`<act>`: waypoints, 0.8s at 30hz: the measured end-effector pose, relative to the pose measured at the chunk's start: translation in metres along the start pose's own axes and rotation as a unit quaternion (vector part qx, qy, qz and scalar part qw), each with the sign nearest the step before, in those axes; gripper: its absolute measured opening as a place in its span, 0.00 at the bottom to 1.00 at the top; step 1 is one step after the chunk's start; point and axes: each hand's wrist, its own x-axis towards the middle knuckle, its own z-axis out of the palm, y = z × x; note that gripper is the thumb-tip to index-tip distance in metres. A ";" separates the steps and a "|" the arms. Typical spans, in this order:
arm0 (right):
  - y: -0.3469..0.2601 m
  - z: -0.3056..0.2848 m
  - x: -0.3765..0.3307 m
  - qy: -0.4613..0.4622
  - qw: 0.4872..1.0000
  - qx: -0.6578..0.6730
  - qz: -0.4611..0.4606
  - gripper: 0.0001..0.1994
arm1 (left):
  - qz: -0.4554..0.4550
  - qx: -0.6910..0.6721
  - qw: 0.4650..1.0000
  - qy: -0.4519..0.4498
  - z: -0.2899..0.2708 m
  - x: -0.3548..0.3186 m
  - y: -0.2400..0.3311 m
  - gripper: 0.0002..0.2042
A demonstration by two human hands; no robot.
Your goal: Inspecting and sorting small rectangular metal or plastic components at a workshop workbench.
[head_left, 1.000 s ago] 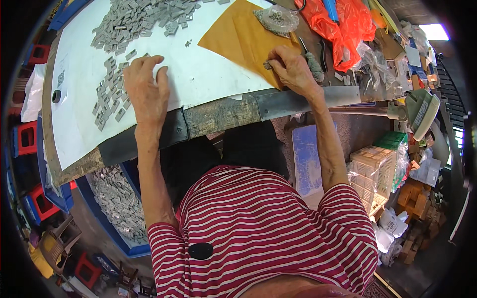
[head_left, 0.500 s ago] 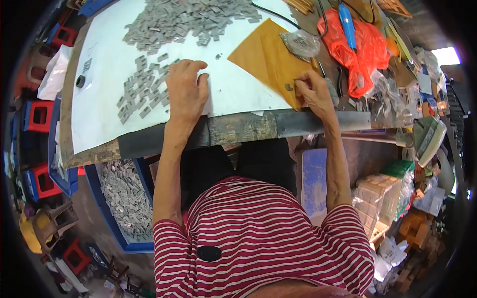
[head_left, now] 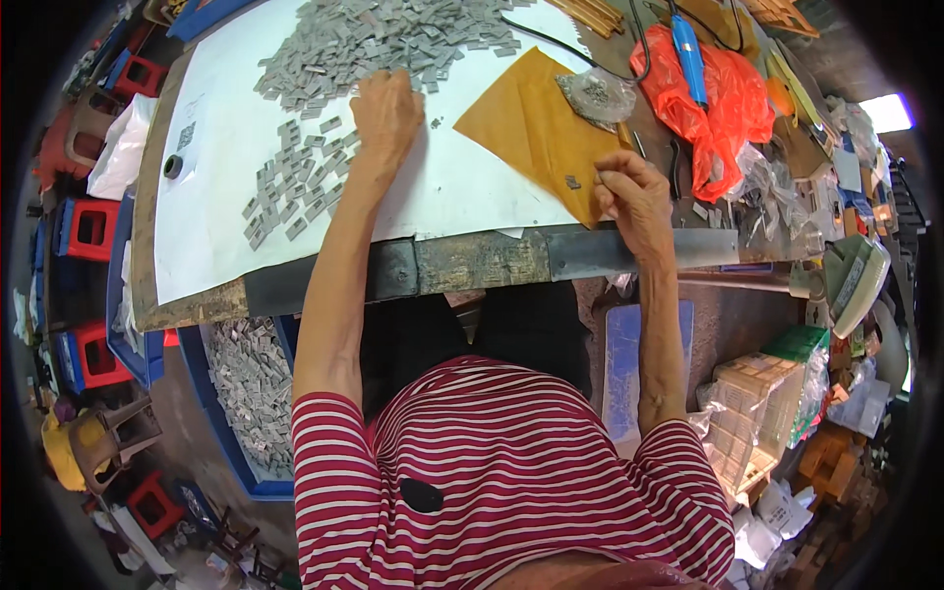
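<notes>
My left hand (head_left: 388,116) is at the near edge of a large pile of small grey rectangular metal pieces (head_left: 364,41), its fingers curled down and their tips hidden. Below and left of it, more of these pieces (head_left: 295,187) lie spread in a loose patch on a white sheet (head_left: 211,241). Thumb and forefinger of my right hand (head_left: 634,197) are pinched together over the right edge of a brown-yellow sheet (head_left: 526,123); whatever they hold is too small to make out. Close by on that sheet lies a tiny grey piece (head_left: 573,182).
A clear plastic bag of small parts (head_left: 597,95) rests on the brown-yellow sheet. Further right are a red plastic bag (head_left: 708,147) and a blue-handled tool (head_left: 688,59) with a cord. A black ring (head_left: 173,166) sits at left. Below the table, a blue bin (head_left: 214,393) holds grey pieces.
My left hand has moved up and away from me, from beside the loose patch to the pile's edge, and its fingers have curled. My right hand stays by the brown-yellow sheet, its fingers more bent.
</notes>
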 end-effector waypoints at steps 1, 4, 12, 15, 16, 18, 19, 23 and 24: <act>0.000 0.002 0.001 -0.012 1.000 0.019 0.005 0.06 | 0.007 0.012 1.000 0.004 0.004 0.002 -0.005 0.05; -0.002 0.008 -0.002 -0.019 0.998 0.059 0.033 0.08 | 0.034 0.014 0.999 0.000 0.007 0.001 -0.006 0.04; 0.010 0.014 -0.002 -0.014 0.992 0.115 0.040 0.05 | -0.005 -0.177 0.984 0.008 -0.023 -0.014 0.011 0.09; 0.012 0.018 -0.002 0.006 0.993 0.112 0.049 0.05 | -0.073 -0.273 0.959 -0.013 -0.044 -0.029 0.027 0.10; 0.013 0.018 -0.002 0.011 0.993 0.107 0.050 0.05 | -0.101 -0.307 0.945 -0.051 -0.052 -0.033 0.035 0.11; 0.013 0.021 -0.002 0.005 0.992 0.111 0.052 0.05 | -0.122 -0.367 0.918 -0.090 -0.065 -0.046 0.049 0.10; 0.013 0.022 -0.002 -0.001 0.992 0.115 0.052 0.04 | -0.136 -0.398 0.901 -0.110 -0.069 -0.053 0.053 0.10; 0.014 0.028 -0.003 0.003 0.993 0.108 0.052 0.04 | -0.176 -0.498 0.833 -0.163 -0.086 -0.074 0.078 0.10; 0.015 0.030 -0.003 0.007 0.992 0.111 0.054 0.04 | -0.173 -0.506 0.828 -0.168 -0.088 -0.079 0.080 0.10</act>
